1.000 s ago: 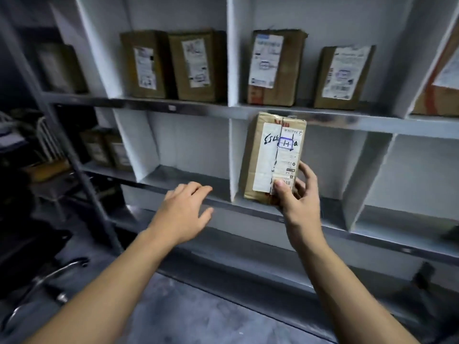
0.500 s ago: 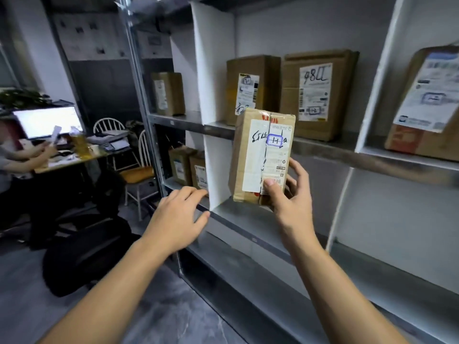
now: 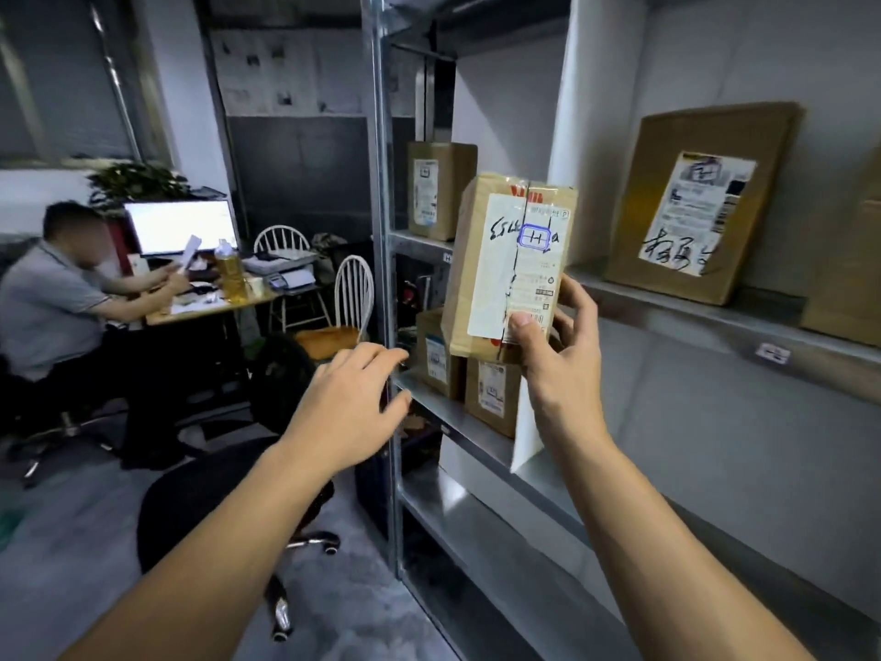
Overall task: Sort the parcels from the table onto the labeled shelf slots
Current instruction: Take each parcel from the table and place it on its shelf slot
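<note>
Two hands are up: my right hand (image 3: 565,369) grips the parcel (image 3: 512,267) upright by its lower corner, in front of the shelf (image 3: 481,434). My left hand (image 3: 350,403) hovers empty, fingers loosely spread, near the shelf's post (image 3: 381,183). Its label's boxed mark looks like "H".

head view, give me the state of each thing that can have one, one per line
held parcel: upright, label facing the camera, off the shelf
right hand: shut on the held parcel's lower end
left hand: open, empty, fingers spread
monitor: on, screen bright
bottle: upright on the desk
big parcel: leaning back on the upper shelf
two small parcels: standing side by side on the lower shelf
</note>
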`<action>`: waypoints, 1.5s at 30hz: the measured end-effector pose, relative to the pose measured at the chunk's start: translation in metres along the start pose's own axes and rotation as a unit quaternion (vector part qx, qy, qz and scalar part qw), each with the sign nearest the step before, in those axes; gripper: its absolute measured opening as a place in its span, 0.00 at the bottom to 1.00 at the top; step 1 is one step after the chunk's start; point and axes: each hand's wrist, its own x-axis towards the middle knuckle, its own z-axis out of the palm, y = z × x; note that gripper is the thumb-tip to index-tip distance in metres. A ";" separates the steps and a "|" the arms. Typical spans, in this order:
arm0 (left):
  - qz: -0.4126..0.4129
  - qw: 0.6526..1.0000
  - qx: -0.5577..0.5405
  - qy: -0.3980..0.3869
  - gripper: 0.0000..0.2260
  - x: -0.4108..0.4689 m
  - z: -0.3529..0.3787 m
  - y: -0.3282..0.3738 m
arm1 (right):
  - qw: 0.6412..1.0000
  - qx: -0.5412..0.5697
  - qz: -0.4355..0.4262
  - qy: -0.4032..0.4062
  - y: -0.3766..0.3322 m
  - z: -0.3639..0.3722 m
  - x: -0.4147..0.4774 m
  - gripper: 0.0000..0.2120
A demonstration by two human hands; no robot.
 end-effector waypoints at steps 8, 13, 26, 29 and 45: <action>0.074 0.997 -0.035 -0.008 0.22 0.097 0.008 -0.104 | 0.995 -0.030 -0.023 0.091 0.028 0.087 0.080 0.25; 0.110 0.991 -0.077 -0.014 0.22 0.146 0.023 -0.129 | 0.984 -0.092 -0.055 0.142 0.041 0.110 0.116 0.26; 0.205 0.973 -0.107 -0.001 0.23 0.282 0.078 -0.133 | 0.936 -0.266 -0.080 0.217 0.088 0.109 0.225 0.26; 0.214 0.970 -0.120 0.010 0.22 0.310 0.088 -0.134 | 0.934 -0.296 -0.042 0.196 0.094 0.106 0.245 0.29; 0.237 0.944 -0.227 0.022 0.21 0.350 0.129 -0.128 | 0.892 -0.412 0.044 0.177 0.104 0.110 0.272 0.33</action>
